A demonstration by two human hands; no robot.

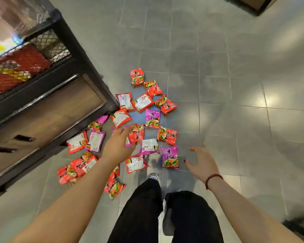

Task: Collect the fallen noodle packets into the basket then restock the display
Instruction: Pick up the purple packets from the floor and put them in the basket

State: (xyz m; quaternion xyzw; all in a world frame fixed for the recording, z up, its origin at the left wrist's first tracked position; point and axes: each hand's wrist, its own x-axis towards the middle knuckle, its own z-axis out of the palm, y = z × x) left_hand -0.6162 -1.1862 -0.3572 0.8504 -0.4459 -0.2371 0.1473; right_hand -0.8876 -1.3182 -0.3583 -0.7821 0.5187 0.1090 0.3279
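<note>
Red and purple plastic noodle packets [165, 104] lie strewn on the grey tiled floor [218, 85] at the dark metal display's [88, 67] corner, so the left hand [118, 146] and right hand [203, 163] reach down, fingers apart, empty.

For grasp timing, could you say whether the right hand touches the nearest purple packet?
Apart: the head view shows floor between right hand and purple noodle packet.

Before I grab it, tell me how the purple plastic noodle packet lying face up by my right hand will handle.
The purple plastic noodle packet looks puffy and lies flat, so it is probably light and unlikely to roll. Its glossy film may slip in a loose pinch. Squeezing hard would likely crack what is inside.
</note>
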